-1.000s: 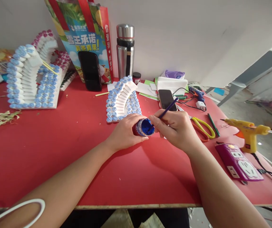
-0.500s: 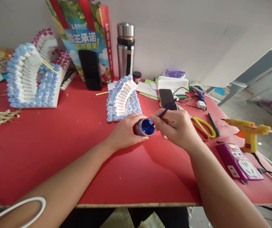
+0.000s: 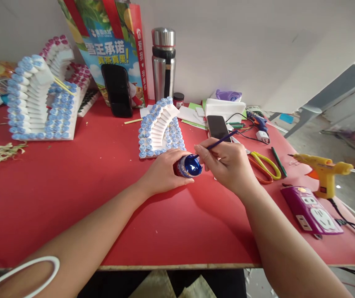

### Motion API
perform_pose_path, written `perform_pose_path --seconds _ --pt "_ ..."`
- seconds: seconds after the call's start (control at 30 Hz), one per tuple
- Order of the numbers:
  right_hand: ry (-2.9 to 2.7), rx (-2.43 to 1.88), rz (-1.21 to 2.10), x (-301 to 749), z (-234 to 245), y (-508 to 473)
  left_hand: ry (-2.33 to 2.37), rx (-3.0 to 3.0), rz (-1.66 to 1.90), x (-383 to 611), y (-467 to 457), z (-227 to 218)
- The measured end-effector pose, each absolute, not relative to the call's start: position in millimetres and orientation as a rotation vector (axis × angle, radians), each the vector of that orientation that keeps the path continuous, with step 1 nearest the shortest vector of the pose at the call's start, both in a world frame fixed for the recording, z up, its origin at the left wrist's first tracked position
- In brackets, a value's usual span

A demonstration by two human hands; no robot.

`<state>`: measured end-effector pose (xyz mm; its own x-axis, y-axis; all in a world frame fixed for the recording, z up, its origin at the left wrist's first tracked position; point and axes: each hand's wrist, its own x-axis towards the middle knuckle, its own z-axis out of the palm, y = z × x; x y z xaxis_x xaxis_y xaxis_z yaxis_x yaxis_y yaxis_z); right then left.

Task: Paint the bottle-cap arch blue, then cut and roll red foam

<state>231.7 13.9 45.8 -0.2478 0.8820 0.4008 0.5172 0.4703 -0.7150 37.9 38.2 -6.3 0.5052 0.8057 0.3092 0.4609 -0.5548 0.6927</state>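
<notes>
My left hand [image 3: 165,171] is wrapped round a small jar of blue paint [image 3: 193,166], which is tilted with its open mouth towards my right. Pinched in my right hand [image 3: 224,161] is a thin dark blue paintbrush [image 3: 222,140]. Its lower end is at the upper rim of the jar; the bristles are hard to make out. Just beyond my left hand stands a small white staircase model [image 3: 161,130] edged with blue rosettes. A larger staircase model [image 3: 41,101] with similar blue rosettes is at the left.
Along the wall are a gift bag [image 3: 112,45], a black phone [image 3: 117,90] and a steel flask [image 3: 164,64]. To my right lie another phone [image 3: 217,127], scissors [image 3: 267,165], a green pen [image 3: 278,161], a yellow glue gun [image 3: 323,169] and a purple power strip [image 3: 312,211] with cables.
The brush has come up from inside the jar to its rim and leans lower to the right. My left hand and the jar stay nearly still.
</notes>
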Motion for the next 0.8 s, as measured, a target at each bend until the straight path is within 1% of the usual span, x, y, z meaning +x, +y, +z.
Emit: perform_pose_path --seconds 0.07,0.17,0.33,0.47,0.6,0.7,0.8 --pt "-1.971 -1.193 0.563 231.5 45.7 14.0 1.043 2.198 0.841 37.9 38.4 -6.4" --pt "-1.961 -1.145 0.686 231.0 46.0 14.0 1.037 2.191 0.828 38.3 38.5 -6.0" --pt "-1.955 -1.211 0.531 232.4 45.5 15.4 1.028 2.186 0.83 38.7 38.3 -4.3" --pt "-1.919 -1.169 0.71 232.0 45.7 15.4 1.022 2.188 0.834 38.0 38.7 -4.9" --pt "-1.933 -1.211 0.604 231.8 45.7 14.9 1.01 2.193 0.839 37.6 39.0 -5.6" --pt "-1.935 -1.179 0.729 232.4 45.3 14.3 1.018 2.195 0.824 37.8 39.1 -5.2" --pt "-1.877 -1.169 0.678 232.5 45.2 14.2 1.025 2.186 0.825 38.1 39.0 -4.4"
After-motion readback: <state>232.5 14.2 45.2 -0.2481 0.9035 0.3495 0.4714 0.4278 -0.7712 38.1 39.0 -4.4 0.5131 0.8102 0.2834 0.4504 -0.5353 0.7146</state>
